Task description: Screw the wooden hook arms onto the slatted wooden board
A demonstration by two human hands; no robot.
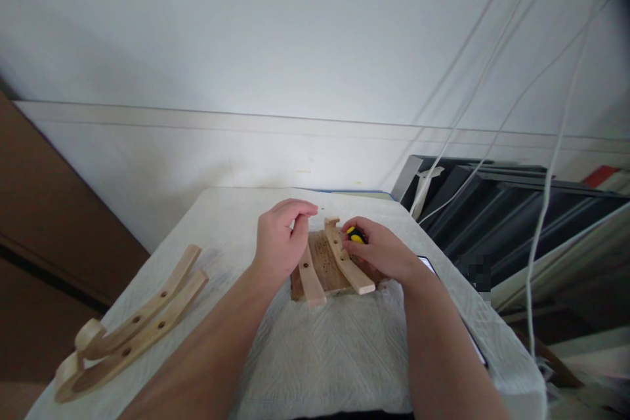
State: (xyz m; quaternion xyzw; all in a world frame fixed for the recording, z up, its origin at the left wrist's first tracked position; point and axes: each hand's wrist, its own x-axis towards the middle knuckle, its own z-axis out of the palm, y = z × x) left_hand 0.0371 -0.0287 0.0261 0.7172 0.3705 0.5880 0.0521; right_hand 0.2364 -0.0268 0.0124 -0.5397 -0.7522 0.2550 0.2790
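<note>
A small wooden board [325, 265] lies in the middle of the white-covered table [315, 348]. Two pale wooden slats lie on it: the left slat [311, 281] and the right slat [346, 260]. My left hand [280, 239] rests on the left slat with its fingers curled together in a pinch; what they hold, if anything, is hidden. My right hand [381, 252] is closed on a tool with a yellow and black handle [355, 235], held against the upper part of the right slat.
Two curved wooden pieces with holes [130, 327] lie at the table's left front corner. Dark flat panels [497, 210] lean to the right of the table. White cables [541, 210] hang down on the right. A white wall stands behind.
</note>
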